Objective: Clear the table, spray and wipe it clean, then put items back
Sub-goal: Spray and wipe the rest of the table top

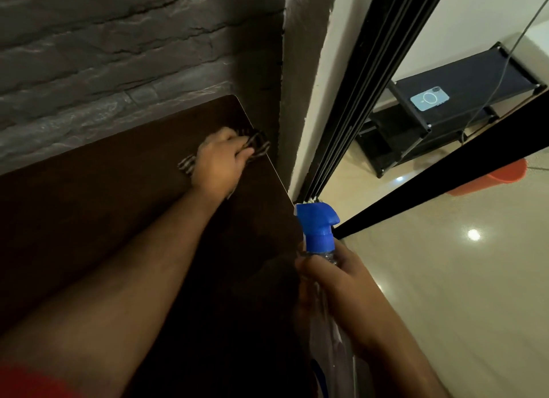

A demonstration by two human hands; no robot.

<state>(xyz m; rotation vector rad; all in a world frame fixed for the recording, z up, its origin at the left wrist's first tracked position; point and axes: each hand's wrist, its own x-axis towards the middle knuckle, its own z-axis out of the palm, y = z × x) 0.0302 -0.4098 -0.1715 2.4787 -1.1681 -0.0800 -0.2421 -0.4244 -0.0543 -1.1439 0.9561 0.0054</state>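
Observation:
A dark brown table stands against a grey stone wall. My left hand presses a striped cloth flat on the tabletop near its far right corner; the hand covers most of the cloth. My right hand holds a clear spray bottle with a blue trigger head, upright just off the table's right edge. The bottle's lower body is mostly hidden by my fingers and forearm.
A black sliding door frame runs along the right of the table. Beyond it a black rack carries a phone on a cable. An orange bucket sits on the glossy tiled floor.

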